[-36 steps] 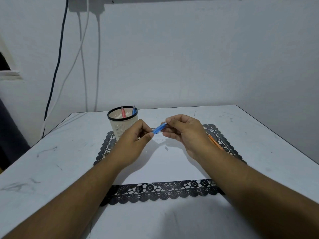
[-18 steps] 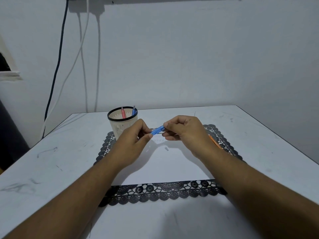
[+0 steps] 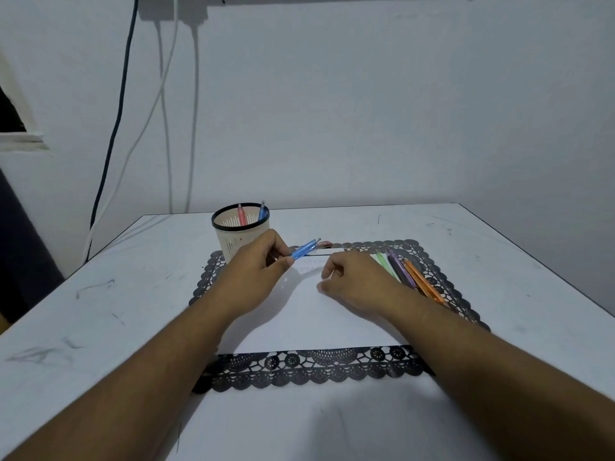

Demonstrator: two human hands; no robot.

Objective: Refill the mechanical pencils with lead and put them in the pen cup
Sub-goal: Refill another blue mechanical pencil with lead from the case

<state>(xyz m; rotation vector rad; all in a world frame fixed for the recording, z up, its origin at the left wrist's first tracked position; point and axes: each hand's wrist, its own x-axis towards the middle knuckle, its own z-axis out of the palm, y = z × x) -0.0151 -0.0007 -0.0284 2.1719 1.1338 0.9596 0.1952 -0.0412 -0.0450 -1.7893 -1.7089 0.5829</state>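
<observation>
I'm seeing both forearms reaching in from 6 o'clock over the white worktop (image 3: 100,294). Nearest, the black lace placemat (image 3: 312,366) is lying flat with a white sheet (image 3: 309,321) on top of it.

My right hand (image 3: 357,282) is hovering low over the sheet at about 1 o'clock of the mat centre, its fingers (image 3: 327,272) loosely curled, holding nothing that I can see; I cannot tell whether the fingertips are touching the paper.

My left hand (image 3: 256,274) is sitting at 11 o'clock, thumb and fingers pinching the lower end of the blue mechanical pencil (image 3: 304,250). The pencil is angling up toward 2 o'clock, metal tip free in the air, clear of the right hand.

Just beyond the right hand, at 2 o'clock, loose pencils (image 3: 404,272) are lying side by side on the mat: green, purple, orange, partly hidden by the right wrist. A small dark case (image 3: 324,243) is lying at the mat's far edge at 12 o'clock, just past the blue pencil's tip; too blurred to read.

The pen cup (image 3: 240,232) is standing upright at 11 o'clock on the mat's far left corner, behind the left hand, with a pink pencil (image 3: 241,215) and a second blue pencil (image 3: 262,212) leaning inside.

Farthest, cables (image 3: 166,111) are hanging down the wall (image 3: 366,111).
</observation>
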